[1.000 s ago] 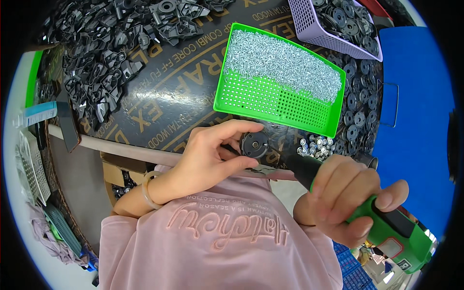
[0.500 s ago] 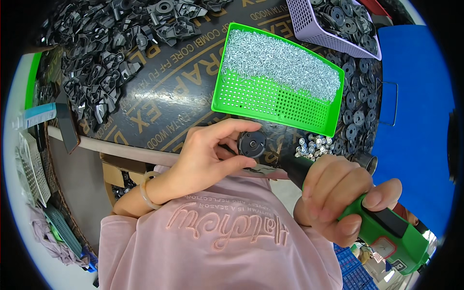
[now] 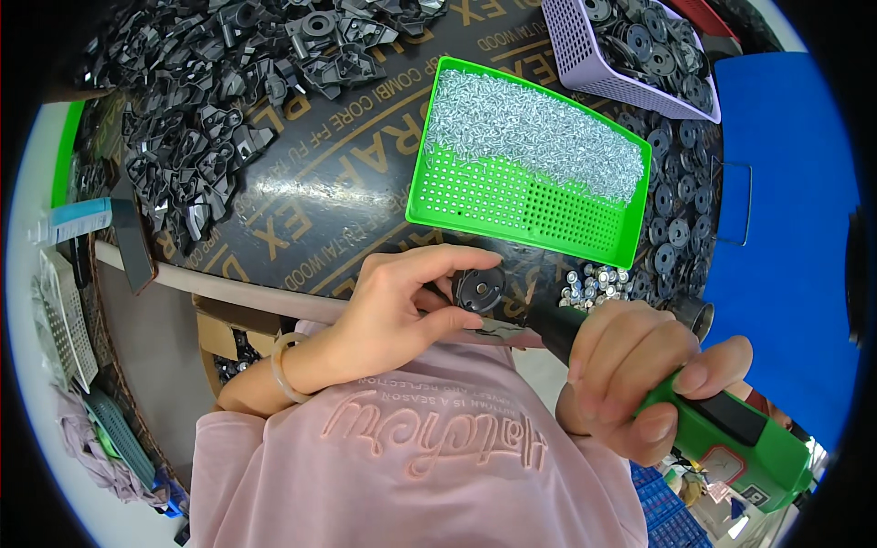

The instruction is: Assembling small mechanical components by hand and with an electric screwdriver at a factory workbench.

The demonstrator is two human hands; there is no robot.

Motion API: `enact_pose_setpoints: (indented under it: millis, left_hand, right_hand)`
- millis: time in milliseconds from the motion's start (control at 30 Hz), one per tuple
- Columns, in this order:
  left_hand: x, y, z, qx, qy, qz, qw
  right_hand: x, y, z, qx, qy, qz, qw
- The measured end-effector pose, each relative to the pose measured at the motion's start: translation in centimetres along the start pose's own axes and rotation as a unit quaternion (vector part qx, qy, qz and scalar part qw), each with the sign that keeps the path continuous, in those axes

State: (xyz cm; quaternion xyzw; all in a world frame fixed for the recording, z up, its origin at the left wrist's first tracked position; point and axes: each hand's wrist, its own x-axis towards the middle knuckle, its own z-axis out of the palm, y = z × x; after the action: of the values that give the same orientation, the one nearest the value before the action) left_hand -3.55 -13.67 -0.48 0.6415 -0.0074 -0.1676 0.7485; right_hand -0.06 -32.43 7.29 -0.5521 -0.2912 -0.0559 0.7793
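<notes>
My left hand [image 3: 406, 297] is closed around a black round disc part [image 3: 479, 289], thumb below and index finger above. The disc's flat face, with a small hole at its centre, is turned toward the right. My right hand [image 3: 639, 374] grips a green and black power screwdriver [image 3: 744, 447] near its front. Its black nose points left toward the disc, a small gap away; whether a bit or screw sits at its tip is too small to tell. Just beyond the driver lies a small pile of shiny metal pieces [image 3: 594, 287] on the dark table [image 3: 320, 205].
A green perforated tray [image 3: 470, 192] of small silver screws stands beyond my hands. Black discs [image 3: 678, 232] lie at its right, below a lilac basket [image 3: 585, 68] of similar discs. Black angular parts [image 3: 196, 151] are heaped at the far left. A metal cup [image 3: 699, 315] stands at right.
The whole view has shifted slightly. The driver's nose sits a little closer to the disc, and the disc's face has turned slightly. Both hands keep their holds.
</notes>
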Motion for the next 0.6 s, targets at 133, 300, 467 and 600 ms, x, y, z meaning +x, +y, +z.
enact_pose_setpoints:
  millis: [133, 300, 467, 600]
  left_hand:
    - [-0.10, 0.04, -0.04, -0.014, -0.006, -0.007, 1.000]
    - [-0.03, 0.06, -0.28, -0.016, -0.019, -0.028, 0.999]
    - [0.16, -0.52, -0.14, -0.017, -0.017, 0.001, 1.000]
    - [0.29, -0.12, -0.43, 0.058, 0.000, 0.016, 0.998]
  right_hand:
    - [0.09, 0.13, -0.12, 0.011, -0.004, 0.013, 1.000]
    - [0.31, 0.17, -0.23, 0.013, -0.018, 0.014, 1.000]
    - [0.37, -0.02, -0.24, 0.000, -0.030, 0.029, 0.999]
    - [0.49, 0.24, -0.62, -0.012, 0.021, -0.041, 0.999]
